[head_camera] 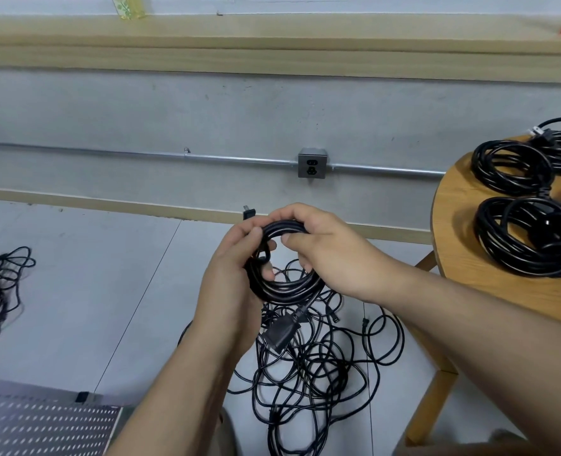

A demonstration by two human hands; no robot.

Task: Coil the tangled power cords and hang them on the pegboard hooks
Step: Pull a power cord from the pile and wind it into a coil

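Black coiled cord (282,291) sits between your hands, above the floor tangle (312,373). Your left hand (233,284) curls its fingers round the coil's left side; your right hand (331,255) pinches the top. Slacken either grip and the loops likely spring apart. The dangling connector (280,334) could snag the tangle. The pegboard (42,422) is at lower left.

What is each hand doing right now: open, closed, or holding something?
Left hand: holding the coiled cord, fingers curled round its left side.
Right hand: holding the same coil, gripping its top.

Bare forearms, left hand (234,284) and right hand (331,250), nails apparently short.
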